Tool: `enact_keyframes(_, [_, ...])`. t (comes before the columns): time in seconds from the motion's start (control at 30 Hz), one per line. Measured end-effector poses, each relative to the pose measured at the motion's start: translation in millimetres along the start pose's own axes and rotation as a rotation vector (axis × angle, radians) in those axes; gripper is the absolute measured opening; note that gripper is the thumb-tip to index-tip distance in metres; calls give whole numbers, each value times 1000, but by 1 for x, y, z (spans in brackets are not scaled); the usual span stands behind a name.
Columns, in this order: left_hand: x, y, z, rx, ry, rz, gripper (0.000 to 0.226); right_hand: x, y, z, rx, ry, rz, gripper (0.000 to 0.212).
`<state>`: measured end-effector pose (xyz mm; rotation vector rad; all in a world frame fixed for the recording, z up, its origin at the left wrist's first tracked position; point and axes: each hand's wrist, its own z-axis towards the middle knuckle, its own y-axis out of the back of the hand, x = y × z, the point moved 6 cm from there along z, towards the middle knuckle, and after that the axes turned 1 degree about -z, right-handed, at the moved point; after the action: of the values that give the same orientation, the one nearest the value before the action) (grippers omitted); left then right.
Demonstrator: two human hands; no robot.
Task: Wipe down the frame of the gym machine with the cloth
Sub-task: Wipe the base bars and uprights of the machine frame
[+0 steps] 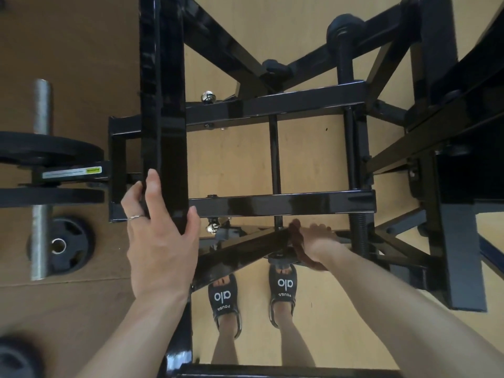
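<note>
The black steel frame (283,204) of the gym machine fills the view from above. My left hand (161,233) grips the near end of a thick upright black bar (163,110), fingers wrapped over its left side and thumb on its right. My right hand (316,241) reaches down to a lower diagonal bar (240,252) and holds a brown cloth (300,246) against it. The cloth bunches under the palm and hangs below the wrist. The right hand's fingers are mostly hidden behind the crossbar.
Black weight plates (49,151) sit on a steel bar (42,105) at the left, with a loose plate (68,245) on the brown mat below. My feet in black sandals (282,287) stand on the pale wooden floor under the frame. More frame posts (461,241) rise at right.
</note>
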<state>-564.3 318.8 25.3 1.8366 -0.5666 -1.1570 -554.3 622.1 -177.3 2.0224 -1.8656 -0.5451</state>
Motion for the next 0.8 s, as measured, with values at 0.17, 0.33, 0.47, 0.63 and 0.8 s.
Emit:
enact_keyframes(0.17, [-2, 0, 1, -8, 1, 19, 77, 7, -8, -14, 93, 9, -119, 21])
enact_keyframes(0.33, [-3, 0, 1, -11, -2, 48, 77, 17, 18, -19, 284, 44, 280, 30])
enact_keyframes(0.47, [-5, 0, 1, -15, -27, 64, 77, 39, 31, -37, 162, 67, 532, 25])
enact_keyframes(0.63, [-3, 1, -2, -39, -75, 90, 76, 63, 48, -80, 53, 170, 733, 23])
enact_keyframes(0.8, [-3, 1, -2, -22, -115, 386, 80, 68, 78, -146, -225, 181, 951, 16])
